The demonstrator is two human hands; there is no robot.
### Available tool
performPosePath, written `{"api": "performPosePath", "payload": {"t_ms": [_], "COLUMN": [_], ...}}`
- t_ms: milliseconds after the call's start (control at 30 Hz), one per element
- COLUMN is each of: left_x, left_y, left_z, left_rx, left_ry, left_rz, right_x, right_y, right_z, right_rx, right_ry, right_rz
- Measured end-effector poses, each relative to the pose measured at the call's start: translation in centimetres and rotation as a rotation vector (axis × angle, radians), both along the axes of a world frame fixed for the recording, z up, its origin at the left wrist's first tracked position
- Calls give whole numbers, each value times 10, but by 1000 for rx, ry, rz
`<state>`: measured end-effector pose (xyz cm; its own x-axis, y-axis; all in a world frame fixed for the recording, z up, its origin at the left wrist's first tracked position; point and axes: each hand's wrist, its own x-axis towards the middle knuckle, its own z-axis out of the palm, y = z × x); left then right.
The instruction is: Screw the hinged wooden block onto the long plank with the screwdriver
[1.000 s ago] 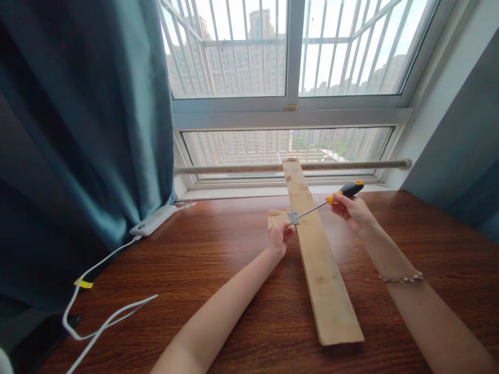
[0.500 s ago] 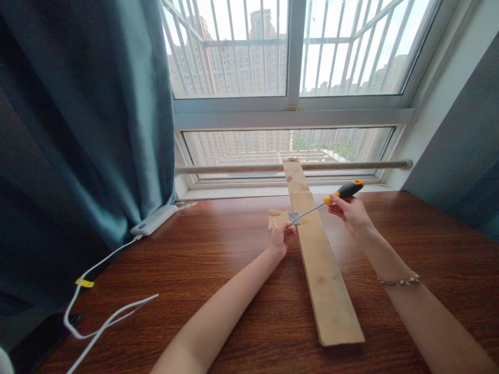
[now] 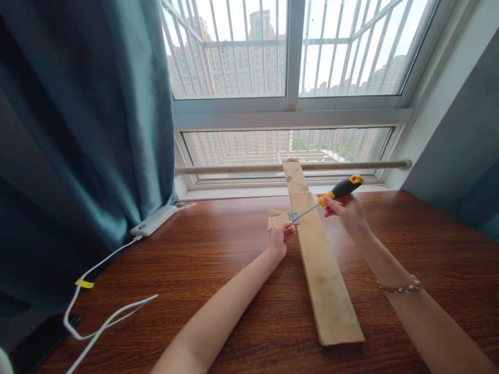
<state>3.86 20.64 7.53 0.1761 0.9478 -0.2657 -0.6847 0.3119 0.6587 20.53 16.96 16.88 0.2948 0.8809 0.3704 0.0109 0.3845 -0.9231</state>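
Observation:
A long pale wooden plank [image 3: 322, 265] lies on the dark wooden table [image 3: 218, 259], its far end leaning on a rail at the window. A small metal hinge [image 3: 293, 216] sits at the plank's left edge, joining it to a small wood block [image 3: 276, 218]. My left hand [image 3: 279, 238] pinches the block and hinge from below. My right hand [image 3: 346, 210] grips a black-and-yellow screwdriver [image 3: 337, 191] whose tip rests on the hinge.
A white power bank [image 3: 153, 220] lies at the table's back left, with white cables [image 3: 105, 317] trailing toward the front left edge. A teal curtain [image 3: 78, 130] hangs along the left. A horizontal rail [image 3: 234, 168] runs below the window.
My right hand and the screwdriver handle have shifted slightly left and tilted up, the tip staying on the hinge. My left hand has not moved.

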Motion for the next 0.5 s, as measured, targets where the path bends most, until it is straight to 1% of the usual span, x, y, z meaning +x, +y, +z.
{"api": "performPosePath", "payload": {"t_ms": [167,333,400,500], "left_x": [0,1,1,1], "left_y": [0,0,0,0], "left_z": [0,0,1,2], "left_rx": [-6,-9,-2,0], "left_ry": [-5,14,20,25], "left_rz": [-4,1,-1,2], "right_x": [0,5,4,0], "right_y": [-7,-11,-11,-11], "right_z": [8,13,13,10], "right_rx": [-24,-74,-67,-36], "right_ry": [86,54,24,-41], "right_rz": [96,227,218,164]}}
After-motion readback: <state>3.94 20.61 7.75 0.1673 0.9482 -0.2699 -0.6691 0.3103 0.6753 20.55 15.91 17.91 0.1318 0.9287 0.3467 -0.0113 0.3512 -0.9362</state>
